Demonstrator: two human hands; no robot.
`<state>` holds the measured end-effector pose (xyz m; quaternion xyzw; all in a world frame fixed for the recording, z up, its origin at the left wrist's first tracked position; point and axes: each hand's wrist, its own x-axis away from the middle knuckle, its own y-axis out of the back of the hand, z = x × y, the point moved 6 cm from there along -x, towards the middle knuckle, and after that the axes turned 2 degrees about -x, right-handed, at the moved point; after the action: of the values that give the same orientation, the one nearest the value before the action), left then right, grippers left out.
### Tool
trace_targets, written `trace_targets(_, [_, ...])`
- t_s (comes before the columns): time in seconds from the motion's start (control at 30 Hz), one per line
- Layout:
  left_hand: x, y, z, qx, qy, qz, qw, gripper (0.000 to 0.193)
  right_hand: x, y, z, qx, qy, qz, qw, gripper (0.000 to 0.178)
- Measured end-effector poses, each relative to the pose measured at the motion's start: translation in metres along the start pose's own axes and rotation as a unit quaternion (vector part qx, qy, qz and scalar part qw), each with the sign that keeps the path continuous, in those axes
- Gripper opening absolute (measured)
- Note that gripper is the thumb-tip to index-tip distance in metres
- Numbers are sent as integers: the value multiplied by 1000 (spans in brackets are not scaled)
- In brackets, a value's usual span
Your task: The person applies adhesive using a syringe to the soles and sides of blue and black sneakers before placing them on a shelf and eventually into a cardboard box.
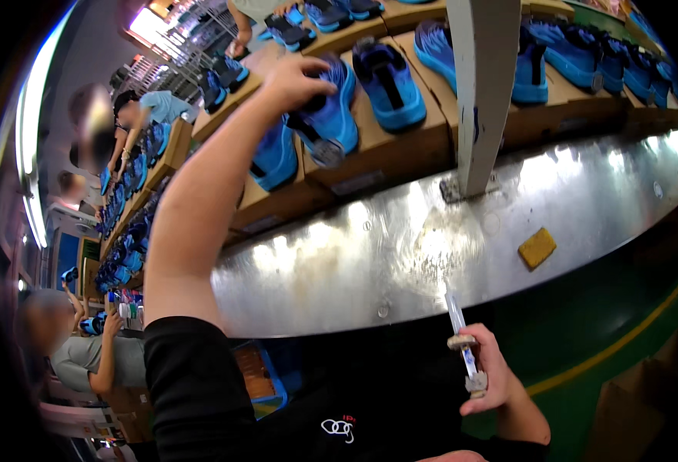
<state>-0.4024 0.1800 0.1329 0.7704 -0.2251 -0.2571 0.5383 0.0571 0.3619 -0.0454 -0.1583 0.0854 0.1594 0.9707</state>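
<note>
My left hand (291, 83) reaches far forward, its fingers curled over the collar of a blue and black sports shoe (334, 119). That shoe stands on a brown cardboard box, with a round pale tag hanging at its heel. Beside it on the right is another blue shoe (394, 92), heel toward me; one more blue shoe (275, 158) stands to the left, partly behind my forearm. Low at the right, my right hand (489, 369) grips a slim tool with a clear blade (454, 309) and lumpy wrapping on its handle. The tool's exact kind I cannot make out.
A shiny metal bench (339, 269) curves across in front of me, with a yellow sponge pad (537, 248) on it. A grey upright post (479, 100) rises from its back edge. More blue shoes (585, 58) line the boxes. Several people work along the left side.
</note>
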Motion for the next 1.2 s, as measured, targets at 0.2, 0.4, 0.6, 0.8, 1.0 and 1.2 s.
trace_targets(0.2, [178, 56, -80, 200, -33, -96, 975, 36, -28, -15, 29, 319, 36, 45, 946, 96])
trace_targets(0.4, [357, 3, -86, 80, 42, -60, 994, 27, -52, -29, 37, 525, -27, 111, 844, 90])
trace_targets(0.6, [356, -21, -46, 255, 105, 114, 954, 43, -66, -38, 43, 631, -136, 174, 744, 84])
trace_targets(0.8, [340, -9, -77, -164, -233, 190, 940, 69, -66, -53, 56, 593, -164, 144, 775, 83])
trace_targets(1.0, [338, -26, -76, -67, -254, 196, 945, 43, -58, -76, 61, 450, -195, 146, 859, 96])
trace_targets(1.2, [390, -45, -105, 13, -281, -176, 944, 34, -40, -69, 62, 15, -188, -120, 975, 138])
